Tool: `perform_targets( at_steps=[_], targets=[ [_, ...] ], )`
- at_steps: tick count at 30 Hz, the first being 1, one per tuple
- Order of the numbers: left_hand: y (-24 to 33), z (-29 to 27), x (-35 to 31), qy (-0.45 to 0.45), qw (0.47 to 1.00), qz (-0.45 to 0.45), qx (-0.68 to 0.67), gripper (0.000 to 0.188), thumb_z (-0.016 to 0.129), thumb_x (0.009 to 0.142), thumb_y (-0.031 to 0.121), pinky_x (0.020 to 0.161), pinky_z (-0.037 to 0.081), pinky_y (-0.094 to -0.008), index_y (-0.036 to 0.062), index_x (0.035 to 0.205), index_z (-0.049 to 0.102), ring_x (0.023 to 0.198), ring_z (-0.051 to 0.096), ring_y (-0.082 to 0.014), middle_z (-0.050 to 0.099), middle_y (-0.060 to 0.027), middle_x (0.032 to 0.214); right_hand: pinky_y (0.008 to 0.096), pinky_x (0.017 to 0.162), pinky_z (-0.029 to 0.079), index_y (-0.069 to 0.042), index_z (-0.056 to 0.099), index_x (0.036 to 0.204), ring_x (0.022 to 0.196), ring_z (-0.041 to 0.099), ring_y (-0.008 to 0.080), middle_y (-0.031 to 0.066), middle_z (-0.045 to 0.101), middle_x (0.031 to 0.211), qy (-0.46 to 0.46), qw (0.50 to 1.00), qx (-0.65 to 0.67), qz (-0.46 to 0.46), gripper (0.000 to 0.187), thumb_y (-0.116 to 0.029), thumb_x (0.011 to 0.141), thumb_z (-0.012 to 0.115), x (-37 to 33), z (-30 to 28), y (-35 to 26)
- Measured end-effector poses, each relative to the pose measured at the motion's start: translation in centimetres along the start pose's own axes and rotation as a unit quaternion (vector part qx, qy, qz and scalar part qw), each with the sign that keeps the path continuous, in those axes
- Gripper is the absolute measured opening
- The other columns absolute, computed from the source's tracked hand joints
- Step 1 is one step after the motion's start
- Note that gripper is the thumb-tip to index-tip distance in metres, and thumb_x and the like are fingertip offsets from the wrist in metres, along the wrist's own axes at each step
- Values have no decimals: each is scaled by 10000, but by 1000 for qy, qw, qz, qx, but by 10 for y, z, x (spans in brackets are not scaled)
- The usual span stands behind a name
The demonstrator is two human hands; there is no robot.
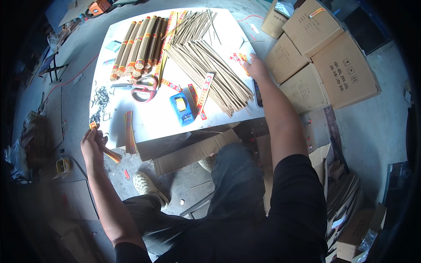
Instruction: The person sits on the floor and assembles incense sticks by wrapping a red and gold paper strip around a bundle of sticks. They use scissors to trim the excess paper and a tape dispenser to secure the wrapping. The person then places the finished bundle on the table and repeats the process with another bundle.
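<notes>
Head view: our left hand (92, 142) is closed around a bunch of paper strips (113, 155), held just off the near left corner of the white table (153, 125). The bunch slants, one end poking out above the fingers and the other fanning out below them. Our right hand (258, 69) is over at the right edge of the table with its fingers curled by a few more red and yellow strips (240, 59); we can't tell whether it grips them or only touches them.

To handle the paper well, we would keep the left hold firm but light — too tight a squeeze may crease it. With the right hand, we would take strips by their ends and lift them clear of the loose sticks (210, 72), which lie close by and could easily be dragged along.

We should also mind the scissors (144, 89) and the blue tape dispenser (181, 109), which lie on the table between our hands — a straight reach across could snag them. The black rubber bands (101, 101) sit scattered near the left edge, beyond the left hand.
</notes>
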State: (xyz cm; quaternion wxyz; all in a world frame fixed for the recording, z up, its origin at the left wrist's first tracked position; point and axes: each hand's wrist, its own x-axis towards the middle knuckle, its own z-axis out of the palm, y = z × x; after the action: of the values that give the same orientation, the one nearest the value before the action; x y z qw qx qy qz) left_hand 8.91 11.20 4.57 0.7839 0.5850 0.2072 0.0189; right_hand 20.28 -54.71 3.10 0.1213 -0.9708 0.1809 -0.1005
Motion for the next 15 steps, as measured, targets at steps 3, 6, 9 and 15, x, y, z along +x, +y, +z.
perform_targets(
  at_steps=[3,6,9,15],
  targets=[
    [6,5,-8,14,1000,0,0,230,516,1078,132,627,427,-285,-34,1154,656,576,468,-98,580,-8,737,433,1006,543,-37,649,1354,1131,710,360,178,739,1240,142,989,43,19,486,-349,981,677,-15,-11,7],
    [6,2,-10,-26,999,3,-34,226,508,1088,137,634,422,-283,-27,1141,653,594,468,-100,575,-5,747,437,961,555,-20,692,1255,1084,725,338,202,746,1158,242,955,167,31,364,-279,1005,636,-38,-29,26],
    [15,-11,-16,-75,994,17,-81,215,490,1099,128,648,418,-281,-21,1143,638,636,473,-112,576,-14,775,379,854,584,-27,733,1145,948,763,274,175,772,1024,281,915,288,-20,257,-220,989,666,-93,-42,5],
    [16,-4,-50,-182,966,35,-178,224,463,1112,158,713,403,-284,10,1182,615,680,463,-127,586,-19,826,356,751,580,-36,751,1060,804,758,222,141,767,874,208,916,340,-50,171,-160,949,710,-182,-35,5]
  ],
)
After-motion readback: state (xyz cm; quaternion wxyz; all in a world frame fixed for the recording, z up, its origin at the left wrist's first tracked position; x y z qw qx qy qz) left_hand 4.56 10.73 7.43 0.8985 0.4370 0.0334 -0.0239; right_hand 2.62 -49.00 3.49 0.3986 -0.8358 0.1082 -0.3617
